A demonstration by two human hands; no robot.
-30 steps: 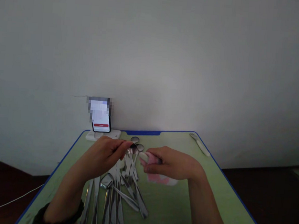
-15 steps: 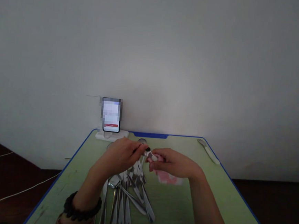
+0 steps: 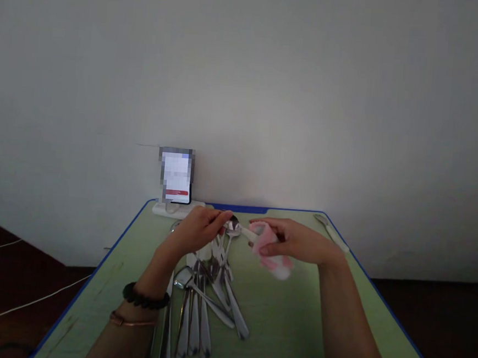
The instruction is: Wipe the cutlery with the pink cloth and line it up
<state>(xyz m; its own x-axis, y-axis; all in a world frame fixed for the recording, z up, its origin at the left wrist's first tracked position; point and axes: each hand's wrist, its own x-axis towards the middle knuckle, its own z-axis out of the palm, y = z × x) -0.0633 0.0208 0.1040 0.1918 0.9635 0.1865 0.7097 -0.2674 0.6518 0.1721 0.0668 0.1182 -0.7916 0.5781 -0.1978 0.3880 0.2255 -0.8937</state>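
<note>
Over the far part of the table, my left hand (image 3: 195, 232) pinches the metal end of a spoon with a white handle (image 3: 248, 233). My right hand (image 3: 302, 242) grips a pink and white cloth (image 3: 266, 239), which is around the far end of that handle and hides it. The loose part of the cloth hangs below my right fingers. Beneath and in front of my left hand lies a heap of metal cutlery (image 3: 208, 303), with several spoons and knives overlapping.
A phone (image 3: 177, 177) stands upright on a white base (image 3: 166, 210) at the back left. At the back right edge lies a fork with a white handle (image 3: 334, 234). The green table (image 3: 277, 325) has a blue rim, and a grey wall (image 3: 246, 91) rises behind it.
My right hand has moved a little to the right with the cloth, baring more of the white handle. My left hand still holds the metal end. The view has tilted slightly.
</note>
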